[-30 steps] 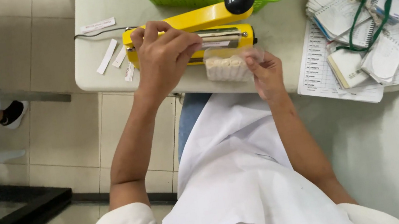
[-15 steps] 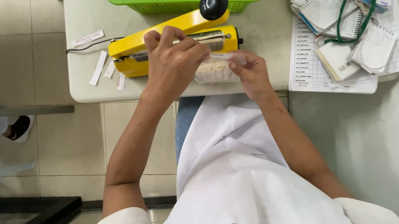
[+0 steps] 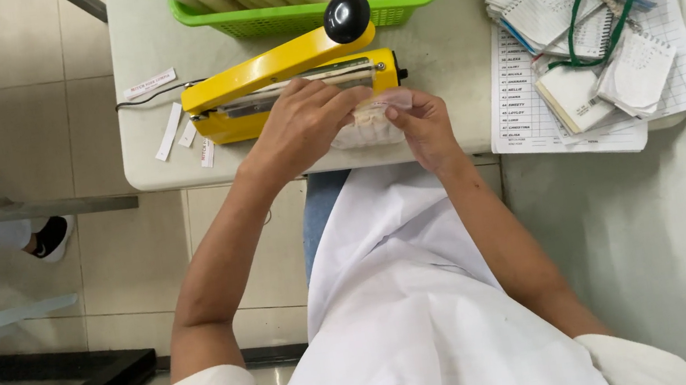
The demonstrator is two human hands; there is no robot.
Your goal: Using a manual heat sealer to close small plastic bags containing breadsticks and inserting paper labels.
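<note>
In the head view, the left hand [image 3: 303, 127] is lying curled over the near edge of a yellow impulse heat sealer [image 3: 284, 81], its fingers closing on the left end of a small clear plastic pouch [image 3: 369, 123]. The right hand [image 3: 422, 125] is pinching the pouch's right end between thumb and fingertips. The pouch is sitting at the front edge of the white counter [image 3: 430, 49], just before the sealer's bar, with pale contents showing through it. The sealer's arm, tipped with a black knob [image 3: 347, 16], is standing raised at a slant. Behind it, a green plastic basket [image 3: 294, 18] is holding a row of pale packets. Narrow white label strips [image 3: 170, 131] are lying left of the sealer. At the right, small spiral notepads [image 3: 607, 52] and a green cord [image 3: 580, 16] are resting on printed list sheets [image 3: 517, 108].
</note>
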